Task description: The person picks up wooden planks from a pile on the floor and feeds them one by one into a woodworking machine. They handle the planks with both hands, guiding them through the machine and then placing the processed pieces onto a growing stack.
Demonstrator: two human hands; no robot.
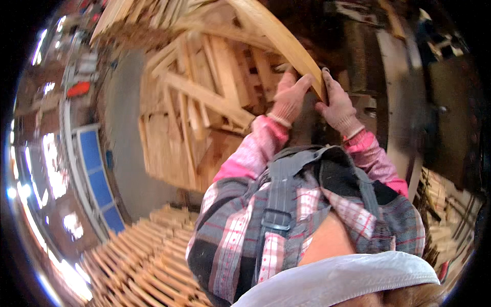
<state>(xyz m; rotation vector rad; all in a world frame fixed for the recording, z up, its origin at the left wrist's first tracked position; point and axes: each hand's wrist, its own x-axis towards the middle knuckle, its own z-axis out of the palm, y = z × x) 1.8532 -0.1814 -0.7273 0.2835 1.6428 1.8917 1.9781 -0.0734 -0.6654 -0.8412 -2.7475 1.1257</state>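
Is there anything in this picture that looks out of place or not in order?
Yes. Behind the board gripped by both hands, left hand and right hand, the wooden pieces lie crisscrossed at random angles rather than stacked evenly.

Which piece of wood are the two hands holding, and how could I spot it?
Find the big heap of pale wooden boards and frames in the middle. Just right of it, a long light plank slants from the top down to the gloved left hand and right hand. Unlike the stacked pieces, it is lifted free, gripped at its lower end.
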